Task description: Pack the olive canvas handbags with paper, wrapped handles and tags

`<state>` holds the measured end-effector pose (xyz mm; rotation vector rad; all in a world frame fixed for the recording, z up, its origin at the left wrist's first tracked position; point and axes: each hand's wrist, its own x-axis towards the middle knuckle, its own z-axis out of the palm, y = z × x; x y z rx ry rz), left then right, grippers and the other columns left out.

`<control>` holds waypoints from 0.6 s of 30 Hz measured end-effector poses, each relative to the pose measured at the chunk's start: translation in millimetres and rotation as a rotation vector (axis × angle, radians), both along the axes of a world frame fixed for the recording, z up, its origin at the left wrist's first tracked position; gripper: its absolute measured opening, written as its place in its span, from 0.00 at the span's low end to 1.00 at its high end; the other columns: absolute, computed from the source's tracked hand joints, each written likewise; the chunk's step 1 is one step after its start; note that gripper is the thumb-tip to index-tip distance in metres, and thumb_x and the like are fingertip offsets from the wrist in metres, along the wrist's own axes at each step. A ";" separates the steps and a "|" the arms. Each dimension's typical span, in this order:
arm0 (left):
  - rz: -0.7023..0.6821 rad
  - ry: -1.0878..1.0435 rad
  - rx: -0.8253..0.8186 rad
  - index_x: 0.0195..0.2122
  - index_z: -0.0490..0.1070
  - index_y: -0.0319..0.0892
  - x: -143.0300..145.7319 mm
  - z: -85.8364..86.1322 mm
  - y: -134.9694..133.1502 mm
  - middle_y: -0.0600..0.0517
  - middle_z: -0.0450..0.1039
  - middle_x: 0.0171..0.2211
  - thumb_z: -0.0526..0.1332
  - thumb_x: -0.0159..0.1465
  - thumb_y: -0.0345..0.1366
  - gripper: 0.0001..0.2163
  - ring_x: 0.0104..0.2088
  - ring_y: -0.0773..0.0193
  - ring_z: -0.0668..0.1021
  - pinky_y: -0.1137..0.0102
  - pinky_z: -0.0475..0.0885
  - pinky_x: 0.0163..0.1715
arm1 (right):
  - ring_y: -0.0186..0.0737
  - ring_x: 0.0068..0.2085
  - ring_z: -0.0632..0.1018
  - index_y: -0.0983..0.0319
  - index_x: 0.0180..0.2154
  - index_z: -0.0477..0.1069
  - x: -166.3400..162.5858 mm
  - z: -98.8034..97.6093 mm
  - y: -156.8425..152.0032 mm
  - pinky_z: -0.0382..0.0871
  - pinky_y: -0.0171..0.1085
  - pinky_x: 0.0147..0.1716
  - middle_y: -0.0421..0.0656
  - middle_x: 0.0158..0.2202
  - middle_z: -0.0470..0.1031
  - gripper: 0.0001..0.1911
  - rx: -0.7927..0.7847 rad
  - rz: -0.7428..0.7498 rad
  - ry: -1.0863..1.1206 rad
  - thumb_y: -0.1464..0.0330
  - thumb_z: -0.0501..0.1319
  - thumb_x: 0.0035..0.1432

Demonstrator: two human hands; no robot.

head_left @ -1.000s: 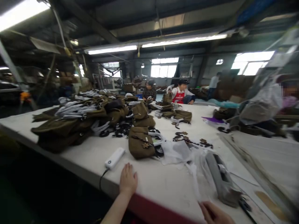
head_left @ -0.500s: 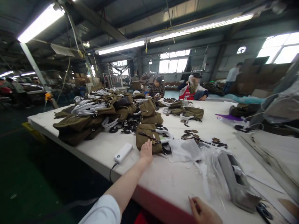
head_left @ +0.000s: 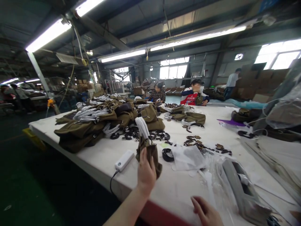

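Observation:
My left hand [head_left: 146,171] grips a small olive-green handbag [head_left: 154,153] by its side and stands it up off the table. White wrapping covers the bag's handles [head_left: 142,127], which point upward. Low on the right, my right hand [head_left: 207,213] hovers by the table edge with its fingers a little apart and nothing visible in them. A coiled black strap [head_left: 167,154] and a white translucent sheet [head_left: 189,158] lie just right of the bag.
A big pile of olive bags [head_left: 82,131] covers the table's left side. Close by are a white power bank [head_left: 124,159] with a cable, patterned straps [head_left: 195,142], clear plastic and a grey tape dispenser [head_left: 244,185]. Two people sit across the table.
My left hand has gone from lying on the flat bag to gripping it, and the bag is now raised upright towards me. My right hand has barely moved.

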<state>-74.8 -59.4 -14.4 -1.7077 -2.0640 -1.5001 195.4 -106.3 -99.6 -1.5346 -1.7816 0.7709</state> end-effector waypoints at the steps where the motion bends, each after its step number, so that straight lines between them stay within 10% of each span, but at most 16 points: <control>1: -0.038 -0.047 -0.037 0.66 0.53 0.36 18.7 -11.6 -19.5 0.36 0.58 0.65 0.48 0.70 0.35 0.24 0.63 0.51 0.67 0.58 0.65 0.62 | 0.46 0.35 0.82 0.57 0.43 0.75 -8.3 17.9 2.1 0.76 0.39 0.35 0.46 0.35 0.82 0.24 0.045 -0.003 0.061 0.48 0.53 0.60; 4: -0.314 -0.049 -0.266 0.68 0.48 0.36 65.3 -48.6 -70.9 0.36 0.49 0.69 0.49 0.67 0.30 0.28 0.66 0.50 0.63 0.58 0.64 0.63 | 0.48 0.49 0.79 0.60 0.58 0.65 -36.6 66.3 7.2 0.74 0.44 0.47 0.52 0.54 0.74 0.30 0.215 0.161 0.172 0.53 0.57 0.59; 7: -0.552 -0.022 -0.466 0.69 0.45 0.33 82.8 -67.3 -106.2 0.34 0.46 0.70 0.57 0.61 0.32 0.36 0.67 0.46 0.59 0.55 0.62 0.64 | 0.52 0.50 0.78 0.61 0.54 0.67 -55.5 83.7 14.4 0.73 0.49 0.50 0.53 0.52 0.75 0.28 0.235 0.121 0.034 0.57 0.62 0.54; 12: -0.799 0.003 -0.342 0.61 0.61 0.35 62.1 -44.0 -118.0 0.34 0.61 0.63 0.63 0.58 0.35 0.29 0.60 0.46 0.70 0.54 0.69 0.59 | 0.50 0.46 0.80 0.61 0.48 0.73 -46.3 73.5 28.9 0.73 0.49 0.49 0.48 0.46 0.80 0.22 0.136 0.112 -0.050 0.66 0.57 0.51; 18: -0.188 0.045 0.227 0.59 0.61 0.39 -9.7 26.0 -58.0 0.37 0.65 0.58 0.53 0.65 0.30 0.20 0.62 0.52 0.66 0.51 0.63 0.61 | 0.48 0.54 0.76 0.57 0.50 0.76 -28.7 128.0 11.2 0.69 0.47 0.56 0.46 0.53 0.76 0.26 0.209 0.508 -0.089 0.73 0.55 0.49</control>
